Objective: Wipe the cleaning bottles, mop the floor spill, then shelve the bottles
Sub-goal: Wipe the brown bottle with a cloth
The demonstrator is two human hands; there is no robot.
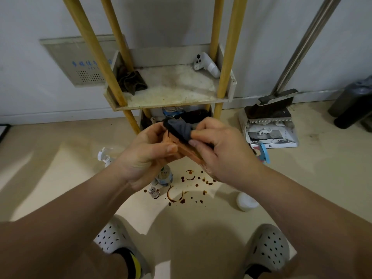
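fingers [171,148] of the left hand [147,156] are curled round an orange bottle [170,137], held up mid-frame in front of the shelf [171,87]. the right hand [217,152] pinches a dark cloth [179,128] against the bottle's upper end. so the wiping stage looks under way, not finished.

below the hands, on the floor [60,158], stand a spray bottle [104,156], a clear bottle [165,175] and a small bottle [154,192], the last two at the edge of the brown spill [187,186]. a white tub [246,201] sits apart at lower right. whether any of these has been wiped i can't tell.

the spill is plainly unmopped, with dark rings and drops across the floor. the shelf tier in full view carries a rag [130,81] at its left and a white controller [205,64] at its right, with no bottles, so shelving seems wholly left to do. a steel handle [302,47] leans at the right of the frame; whether it's the mop i can't tell.
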